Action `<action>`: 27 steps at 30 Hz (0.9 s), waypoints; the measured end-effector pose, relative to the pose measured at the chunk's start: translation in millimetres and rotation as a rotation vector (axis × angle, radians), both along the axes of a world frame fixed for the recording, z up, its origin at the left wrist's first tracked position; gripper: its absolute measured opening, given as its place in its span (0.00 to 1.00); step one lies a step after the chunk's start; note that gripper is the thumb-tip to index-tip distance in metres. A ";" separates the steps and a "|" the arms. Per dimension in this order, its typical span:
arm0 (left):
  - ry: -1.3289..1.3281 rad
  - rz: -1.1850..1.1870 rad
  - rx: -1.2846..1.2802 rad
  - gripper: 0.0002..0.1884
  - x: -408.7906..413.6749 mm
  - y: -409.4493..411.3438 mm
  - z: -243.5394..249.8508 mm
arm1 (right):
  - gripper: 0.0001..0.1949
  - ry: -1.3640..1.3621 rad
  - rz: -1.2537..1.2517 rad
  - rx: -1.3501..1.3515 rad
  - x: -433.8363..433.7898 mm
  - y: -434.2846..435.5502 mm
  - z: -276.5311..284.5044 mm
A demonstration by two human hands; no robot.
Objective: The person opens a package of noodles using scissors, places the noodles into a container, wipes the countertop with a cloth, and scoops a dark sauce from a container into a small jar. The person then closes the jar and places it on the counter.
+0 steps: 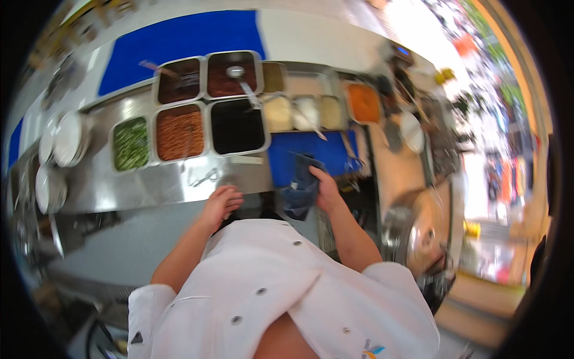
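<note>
A dark blue cloth (301,190) hangs from my right hand (326,186), pinched between thumb and fingers. It is in front of the blue mat (280,164) at the counter's front edge. My left hand (224,202) is just off the steel counter edge, fingers loosely bent, with nothing visible in it. Beyond my left hand stand steel pans: one of chopped greens (131,143), one of reddish-brown crumbly food (180,132) and one of black contents (237,125). A ladle (242,83) rests in a dark red-brown pan (219,85) behind them.
White plates (69,139) are stacked at the far left. Smaller containers of pale contents (277,113) and an orange-filled pan (364,103) stand to the right. Scissors (354,155) lie on the mat's right side. A large round metal vessel (415,233) is at my right.
</note>
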State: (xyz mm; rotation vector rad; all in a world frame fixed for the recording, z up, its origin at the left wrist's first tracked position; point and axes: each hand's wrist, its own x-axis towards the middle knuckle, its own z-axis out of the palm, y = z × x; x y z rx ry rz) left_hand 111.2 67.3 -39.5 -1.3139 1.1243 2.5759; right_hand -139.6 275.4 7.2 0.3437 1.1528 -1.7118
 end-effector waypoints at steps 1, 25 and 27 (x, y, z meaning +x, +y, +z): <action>-0.001 -0.024 -0.055 0.18 -3.0 5.4 6.5 | 0.17 -0.016 0.029 -0.014 0.4 -7.0 -4.3; -0.423 0.454 -0.746 0.27 198.1 86.5 22.5 | 0.24 0.276 1.467 -0.269 258.6 -171.4 -31.5; -0.468 0.446 -0.742 0.30 236.0 75.4 13.2 | 0.22 0.343 1.413 -0.259 293.2 -190.8 -39.0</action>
